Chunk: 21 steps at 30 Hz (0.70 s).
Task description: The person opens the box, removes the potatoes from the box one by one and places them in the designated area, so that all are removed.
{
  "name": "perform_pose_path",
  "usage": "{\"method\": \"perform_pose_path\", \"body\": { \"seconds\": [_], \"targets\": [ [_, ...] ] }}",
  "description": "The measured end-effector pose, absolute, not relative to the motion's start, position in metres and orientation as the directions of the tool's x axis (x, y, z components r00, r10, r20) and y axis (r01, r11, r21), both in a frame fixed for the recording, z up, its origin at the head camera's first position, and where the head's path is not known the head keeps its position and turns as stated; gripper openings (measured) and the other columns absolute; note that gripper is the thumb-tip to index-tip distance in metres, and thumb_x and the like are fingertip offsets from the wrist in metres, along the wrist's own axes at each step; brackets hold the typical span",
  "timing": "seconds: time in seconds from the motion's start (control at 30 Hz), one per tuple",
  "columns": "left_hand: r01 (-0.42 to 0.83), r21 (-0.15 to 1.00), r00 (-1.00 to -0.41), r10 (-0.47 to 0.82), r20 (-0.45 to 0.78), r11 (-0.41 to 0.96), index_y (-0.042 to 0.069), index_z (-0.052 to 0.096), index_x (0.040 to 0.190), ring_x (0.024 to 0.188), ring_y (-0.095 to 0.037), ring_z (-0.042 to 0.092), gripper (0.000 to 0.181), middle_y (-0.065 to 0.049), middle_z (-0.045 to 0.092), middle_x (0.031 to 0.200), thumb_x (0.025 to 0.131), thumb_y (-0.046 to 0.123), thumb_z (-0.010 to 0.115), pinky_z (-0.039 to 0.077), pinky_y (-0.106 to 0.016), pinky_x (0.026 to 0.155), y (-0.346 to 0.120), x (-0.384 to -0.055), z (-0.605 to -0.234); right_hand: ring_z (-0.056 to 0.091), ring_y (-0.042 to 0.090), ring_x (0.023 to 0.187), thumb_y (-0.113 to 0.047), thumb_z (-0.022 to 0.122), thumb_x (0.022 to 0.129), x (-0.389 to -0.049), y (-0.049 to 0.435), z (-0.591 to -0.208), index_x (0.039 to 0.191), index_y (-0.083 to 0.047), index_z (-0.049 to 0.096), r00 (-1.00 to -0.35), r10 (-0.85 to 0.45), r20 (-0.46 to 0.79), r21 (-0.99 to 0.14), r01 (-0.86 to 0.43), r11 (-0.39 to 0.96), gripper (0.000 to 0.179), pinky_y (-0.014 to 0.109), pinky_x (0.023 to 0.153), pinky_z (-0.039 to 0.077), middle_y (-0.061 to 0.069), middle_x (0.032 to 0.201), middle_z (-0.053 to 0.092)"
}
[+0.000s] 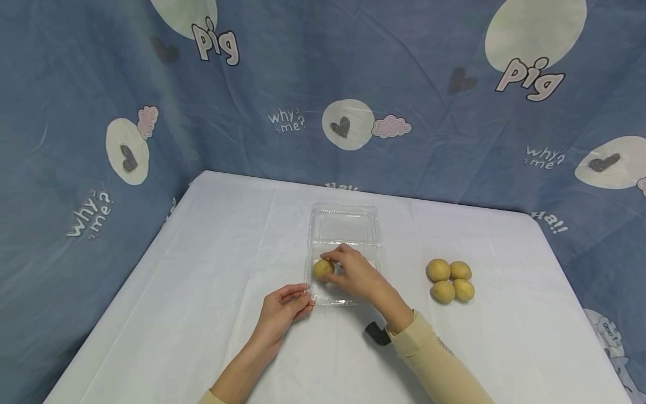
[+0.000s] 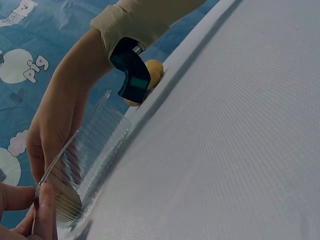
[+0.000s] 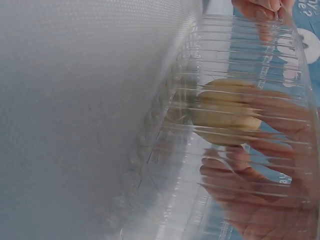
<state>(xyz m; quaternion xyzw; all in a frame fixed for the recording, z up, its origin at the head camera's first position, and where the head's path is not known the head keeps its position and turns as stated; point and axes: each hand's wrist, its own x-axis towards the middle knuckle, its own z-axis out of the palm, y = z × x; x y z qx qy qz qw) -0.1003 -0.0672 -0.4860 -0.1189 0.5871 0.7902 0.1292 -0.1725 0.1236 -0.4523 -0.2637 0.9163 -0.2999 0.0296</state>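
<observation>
A clear plastic clamshell container point(image 1: 343, 301) stands unfolded on the white cloth, its lid point(image 1: 345, 227) lying back toward the far side. Thumb and fingers of my left hand point(image 1: 284, 310) pinch its rim at the near left corner, seen also in the left wrist view. Inside the base's left part, my right hand point(image 1: 355, 273) holds a yellow, lemon-like fruit point(image 1: 322, 270) between thumb and fingers. Through the ribbed side wall point(image 3: 240, 170) the right wrist view shows this fruit point(image 3: 220, 112) in the fingers. Whether it touches the container's floor I cannot tell.
Several more yellow, lemon-like fruits point(image 1: 443, 292) sit grouped to the right of the container. A dark device point(image 1: 377, 333) is strapped at the right wrist. Blue printed cloth point(image 1: 282, 73) hangs behind the table point(image 1: 227, 235) and at its sides.
</observation>
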Motion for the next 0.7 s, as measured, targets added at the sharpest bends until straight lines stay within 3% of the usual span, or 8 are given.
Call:
{"method": "perform_pose_path", "body": {
  "seconds": [0.33,0.7],
  "targets": [
    [-0.345,0.897,-0.938,0.064,-0.341,-0.278,-0.013,0.059,0.118,0.083,-0.018,0.068,0.029,-0.015,0.064,0.094,0.090,-0.005,0.065,0.060,-0.025,0.077,-0.0669,-0.1003,-0.4859,0.063,0.023,0.103,-0.021,0.080,0.083,-0.1742,0.1234,-0.4547,0.116,-0.004,0.066,-0.854,-0.511,0.099,-0.614,-0.457,0.643,0.040,0.037,0.091,0.054,0.007,0.109,0.067],
    [-0.344,0.898,-0.938,0.061,-0.341,-0.274,-0.012,0.059,0.118,0.084,-0.018,0.068,0.030,-0.017,0.064,0.097,0.090,-0.005,0.065,0.060,-0.025,0.078,-0.0666,-0.1000,-0.4852,0.065,0.022,0.102,-0.019,0.077,0.086,-0.1760,0.1246,-0.4606,0.122,-0.002,0.065,-0.824,-0.551,0.133,-0.638,-0.496,0.589,0.041,0.031,0.087,0.057,0.010,0.116,0.068]
  ]
}}
